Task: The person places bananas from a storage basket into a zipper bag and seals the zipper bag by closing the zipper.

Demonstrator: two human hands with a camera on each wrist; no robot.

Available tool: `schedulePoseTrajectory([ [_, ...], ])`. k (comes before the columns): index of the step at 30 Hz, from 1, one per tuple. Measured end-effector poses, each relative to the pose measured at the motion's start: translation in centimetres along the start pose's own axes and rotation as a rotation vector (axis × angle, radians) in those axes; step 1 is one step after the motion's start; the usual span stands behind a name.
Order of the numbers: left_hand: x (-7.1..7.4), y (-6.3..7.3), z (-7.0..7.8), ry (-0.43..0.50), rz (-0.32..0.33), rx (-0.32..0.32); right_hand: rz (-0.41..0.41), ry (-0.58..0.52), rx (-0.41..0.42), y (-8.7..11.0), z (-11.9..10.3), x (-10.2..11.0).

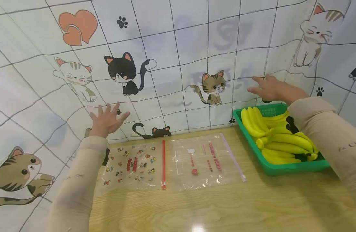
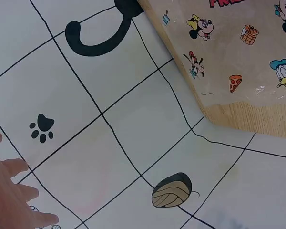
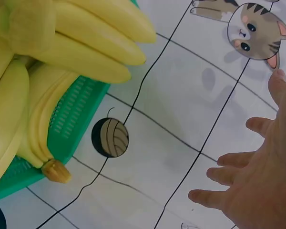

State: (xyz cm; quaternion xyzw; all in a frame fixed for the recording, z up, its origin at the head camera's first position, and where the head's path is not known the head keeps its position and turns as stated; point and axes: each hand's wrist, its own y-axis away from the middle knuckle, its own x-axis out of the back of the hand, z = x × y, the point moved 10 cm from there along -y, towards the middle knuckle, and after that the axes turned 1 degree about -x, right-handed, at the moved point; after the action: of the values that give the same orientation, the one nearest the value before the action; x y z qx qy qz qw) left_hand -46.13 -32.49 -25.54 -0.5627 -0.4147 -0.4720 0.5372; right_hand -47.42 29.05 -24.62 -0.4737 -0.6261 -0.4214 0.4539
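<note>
My left hand (image 1: 106, 120) is raised with fingers spread, above and behind a clear zip bag with cartoon prints and a red slider strip (image 1: 134, 166). In the left wrist view only the fingers (image 2: 26, 192) show at the left edge, holding nothing. My right hand (image 1: 272, 88) hovers with spread fingers over the back of a green basket (image 1: 277, 169) of yellow bananas (image 1: 288, 143). In the right wrist view that hand (image 3: 262, 162) is apart from the bananas (image 3: 93, 38). Beside the first bag lies a second clear zip bag (image 1: 183, 180) with strawberry prints and a lilac strip.
A white wall covering (image 1: 169, 106) with black grid lines and cartoon cats rises at the back and sides. The wooden table (image 1: 178, 209) carries both flat bags and, at its right, the basket. Part of the basket is hidden by my right sleeve (image 1: 328, 129).
</note>
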Motion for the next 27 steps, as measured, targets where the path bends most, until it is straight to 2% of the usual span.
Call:
schedulePoseTrajectory([
  [5, -1.4, 0.3, -0.1, 0.001, 0.007, -0.007, 0.023, 0.045, 0.036, 0.1, -1.5, -0.8],
  [9, -2.3, 0.7, 0.6, 0.012, 0.016, -0.019, 0.026, 0.066, 0.068, 0.6, -3.4, -1.9],
  [12, -3.0, 1.4, 1.7, 0.007, 0.027, -0.039, 0.034, 0.058, 0.102, 1.5, -5.2, -2.8],
  [16, -4.7, 2.4, 3.7, -0.007, 0.030, -0.064, 0.062, 0.048, 0.149, 3.1, -7.7, -3.5],
  [23, -8.0, 4.4, 7.1, 0.009, -0.042, -0.111, 0.125, 0.005, 0.237, 5.7, -12.0, -5.5],
  [27, -10.1, 5.5, 8.6, 0.009, -0.078, -0.152, 0.153, -0.016, 0.260, 6.8, -13.9, -6.9],
])
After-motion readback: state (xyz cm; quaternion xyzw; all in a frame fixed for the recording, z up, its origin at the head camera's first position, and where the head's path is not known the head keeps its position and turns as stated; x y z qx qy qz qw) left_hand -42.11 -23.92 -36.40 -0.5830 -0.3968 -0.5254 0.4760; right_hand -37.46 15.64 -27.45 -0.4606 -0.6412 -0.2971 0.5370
